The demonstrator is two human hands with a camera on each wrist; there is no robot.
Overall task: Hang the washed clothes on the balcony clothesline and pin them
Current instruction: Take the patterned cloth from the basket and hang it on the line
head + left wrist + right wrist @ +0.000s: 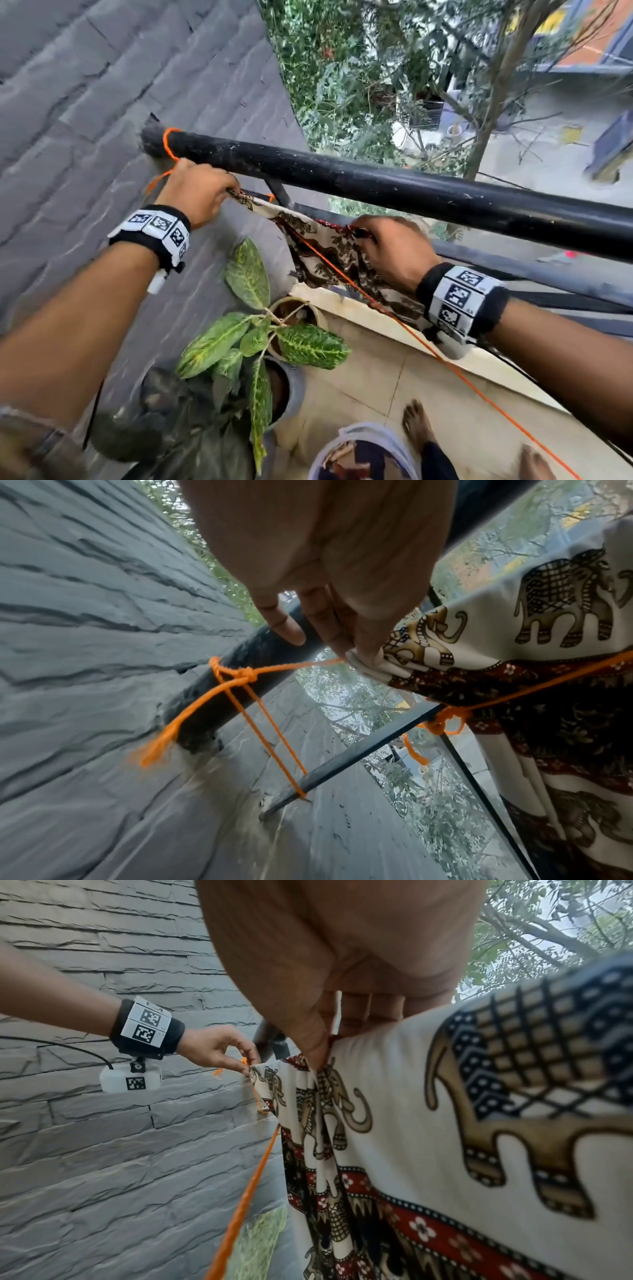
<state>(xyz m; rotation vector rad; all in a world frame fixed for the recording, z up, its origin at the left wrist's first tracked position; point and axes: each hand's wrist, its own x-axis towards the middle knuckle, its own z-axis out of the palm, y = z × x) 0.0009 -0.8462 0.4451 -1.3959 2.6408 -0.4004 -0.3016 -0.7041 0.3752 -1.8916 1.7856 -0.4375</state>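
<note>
A cream cloth (325, 246) printed with elephants and red borders hangs between my hands, just below the black railing (376, 185). My left hand (198, 195) pinches its top left corner beside the wall; the left wrist view shows fingertips (363, 647) on the rolled hem of the cloth (514, 601). My right hand (394, 250) grips the bunched top edge further right, thumb (308, 1031) pressed into the cloth (411, 1123). The orange clothesline (428, 346) is knotted (240, 674) to the rail and runs across the cloth.
A grey stone wall (85, 85) closes the left side. A potted plant (260, 329) stands below by the tiled ledge (376, 325). A basket (363, 455) with more clothes sits by my bare feet (416, 425). Trees and a street lie beyond the railing.
</note>
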